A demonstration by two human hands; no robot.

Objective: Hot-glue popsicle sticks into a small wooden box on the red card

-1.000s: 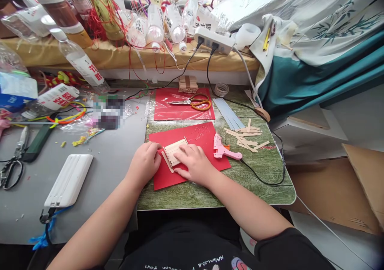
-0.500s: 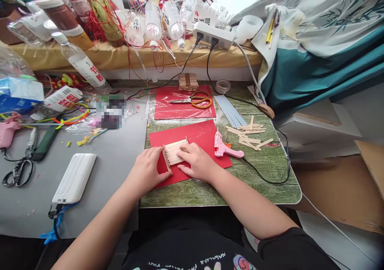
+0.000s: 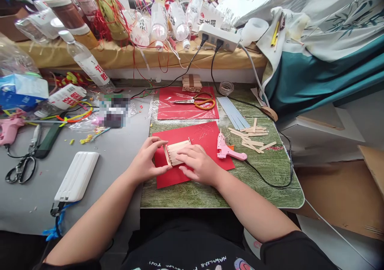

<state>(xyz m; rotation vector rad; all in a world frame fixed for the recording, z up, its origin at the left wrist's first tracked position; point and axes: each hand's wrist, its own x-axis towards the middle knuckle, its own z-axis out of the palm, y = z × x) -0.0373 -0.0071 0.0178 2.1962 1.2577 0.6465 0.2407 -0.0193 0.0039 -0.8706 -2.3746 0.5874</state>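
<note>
A small panel of flat wooden craft sticks point(image 3: 177, 147) lies on a red card sheet point(image 3: 207, 132), with a stick standing along each side edge. My left hand point(image 3: 148, 158) spans the panel's left edge stick, forefinger at the far end and thumb at the near end, closed on it. Across the panel's right part rests my right hand point(image 3: 199, 162), fingers stretched out on top and thumb apart at the near side. It hides part of the panel. Just right of that hand, a pink hot glue gun point(image 3: 226, 150) lies on its side over the card's edge.
Loose craft sticks point(image 3: 253, 136) and translucent glue sticks point(image 3: 234, 113) lie at the right. Gold-handled scissors point(image 3: 199, 101) rest on a wrapped red pack point(image 3: 180, 112); bundled sticks point(image 3: 192, 83) lie behind. A power bank point(image 3: 78, 176) and black-handled scissors point(image 3: 25, 162) are at left. A power strip point(image 3: 220, 38) sits above.
My left hand's forefinger and thumb have shifted slightly along the edge stick, and the hand has turned a little. The right hand stays on the panel. The whole view has moved slightly.
</note>
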